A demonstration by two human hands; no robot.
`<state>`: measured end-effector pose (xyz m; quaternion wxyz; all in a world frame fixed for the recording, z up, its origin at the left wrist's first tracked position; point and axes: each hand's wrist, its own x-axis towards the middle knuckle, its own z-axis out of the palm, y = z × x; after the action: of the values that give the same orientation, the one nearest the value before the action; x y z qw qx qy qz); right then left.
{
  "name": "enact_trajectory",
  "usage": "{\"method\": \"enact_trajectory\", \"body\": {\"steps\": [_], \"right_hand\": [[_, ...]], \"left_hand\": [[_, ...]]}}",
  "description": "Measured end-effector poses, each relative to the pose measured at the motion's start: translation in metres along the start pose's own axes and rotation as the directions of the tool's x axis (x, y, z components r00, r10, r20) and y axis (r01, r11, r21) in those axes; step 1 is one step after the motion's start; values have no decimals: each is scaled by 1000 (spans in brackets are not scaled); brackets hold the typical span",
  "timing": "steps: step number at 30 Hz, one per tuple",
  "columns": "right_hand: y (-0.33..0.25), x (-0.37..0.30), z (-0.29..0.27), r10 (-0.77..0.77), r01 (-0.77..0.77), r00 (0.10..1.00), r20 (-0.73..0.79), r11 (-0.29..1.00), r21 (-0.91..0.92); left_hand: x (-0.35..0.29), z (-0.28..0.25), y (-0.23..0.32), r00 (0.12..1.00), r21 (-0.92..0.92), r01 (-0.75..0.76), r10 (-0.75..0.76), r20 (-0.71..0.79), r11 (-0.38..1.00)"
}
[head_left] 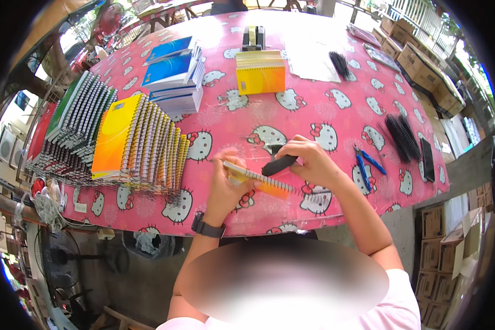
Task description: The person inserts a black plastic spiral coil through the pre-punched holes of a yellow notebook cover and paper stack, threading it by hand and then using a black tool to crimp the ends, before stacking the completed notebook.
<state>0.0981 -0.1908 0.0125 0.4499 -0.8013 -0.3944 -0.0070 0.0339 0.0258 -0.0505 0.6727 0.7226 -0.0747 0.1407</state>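
Near the front edge of the table, my left hand (229,186) grips a thin yellow and orange notebook (273,190), tilted with its edge toward me. A spiral coil (269,180) runs along that edge, and its free end trails off to the right past the notebook. My right hand (312,158) is closed on a black-handled tool (279,165) held just over the coil. The tool's kind cannot be made out. A dark watch band is on my left wrist. My left fingertips are blurred.
Left stand stacked coil-bound yellow notebooks (114,135), green ones (70,107) and blue books (170,71). Ahead are yellow notebooks (261,80) and a tape dispenser (253,38). At right lie blue-handled pliers (363,171), black coils (402,137) and a phone (428,159).
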Motion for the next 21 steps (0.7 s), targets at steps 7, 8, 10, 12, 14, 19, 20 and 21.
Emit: {"method": "enact_trajectory", "body": {"steps": [7, 8, 10, 12, 14, 19, 20, 21], "right_hand": [[-2, 18, -4, -39, 41, 999, 21, 996, -85], [-5, 16, -6, -58, 58, 998, -12, 998, 12], [-19, 18, 1, -115, 109, 993, 14, 971, 211], [-9, 25, 0, -68, 71, 997, 27, 988, -134], [-9, 26, -4, -24, 18, 1000, -20, 969, -245], [-14, 34, 11, -119, 124, 991, 57, 988, -96], [-6, 33, 11, -94, 95, 996, 13, 982, -165], [-3, 36, 10, -80, 72, 996, -27, 970, -233]], "left_hand": [[4, 2, -6, 989, -126, 120, -108, 98, 985], [2, 2, -2, 983, -131, 158, -144, 113, 979], [1, 0, -12, 990, -142, 102, -87, 108, 985], [2, 2, -7, 980, -183, 184, -166, 109, 966], [5, 3, -11, 991, -132, 96, -83, 104, 987], [3, 0, -10, 978, -130, 183, -168, 123, 974], [3, 2, -17, 991, -106, 85, -74, 108, 991], [4, 4, -17, 996, -78, -15, 22, 89, 997]]}}
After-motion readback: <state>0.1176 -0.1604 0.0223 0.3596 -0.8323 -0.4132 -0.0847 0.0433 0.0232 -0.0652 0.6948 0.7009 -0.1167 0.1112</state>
